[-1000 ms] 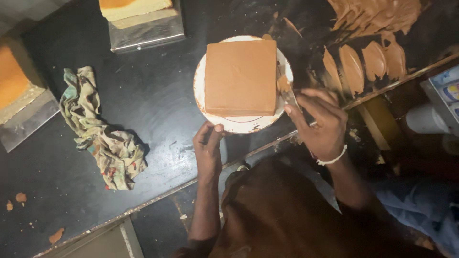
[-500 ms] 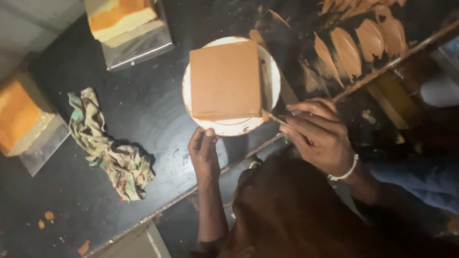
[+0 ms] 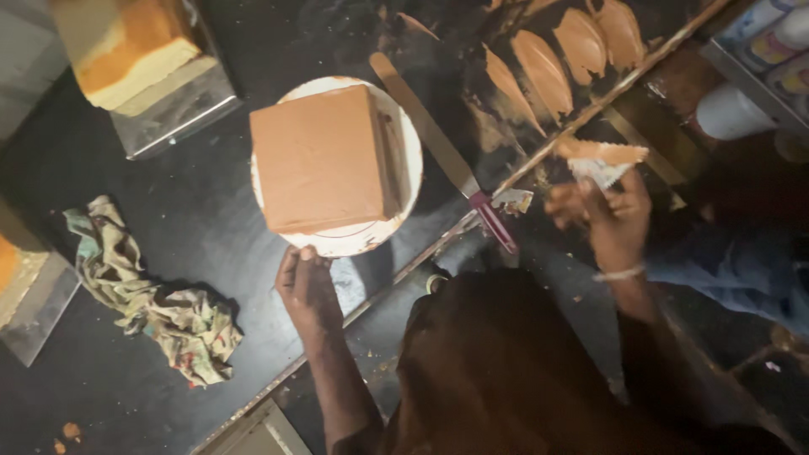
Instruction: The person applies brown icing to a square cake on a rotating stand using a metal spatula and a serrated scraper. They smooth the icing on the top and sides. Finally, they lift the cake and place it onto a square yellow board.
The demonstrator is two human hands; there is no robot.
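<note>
A square cake (image 3: pixel 318 160) coated in smooth brown icing sits on a round white board (image 3: pixel 406 143) on the dark worktop. My left hand (image 3: pixel 305 285) rests at the board's near rim, fingers on its edge. A long palette knife with a maroon handle (image 3: pixel 442 152) lies on the table to the right of the board, nobody holding it. My right hand (image 3: pixel 608 215) is off the table's edge to the right, gripping a pale scraper card (image 3: pixel 600 160) smeared with brown icing.
Smears of brown icing (image 3: pixel 552 63) line the table's far right edge. Two sponge cakes on metal trays stand at the top left (image 3: pixel 139 63) and far left (image 3: pixel 25 286). A crumpled patterned cloth (image 3: pixel 152 303) lies on the left. Containers (image 3: pixel 771 42) stand beyond the right edge.
My right hand has left the cake's side, let go of the palette knife, which now lies on the table, and moved right holding the scraper card. The left hand stays at the board.
</note>
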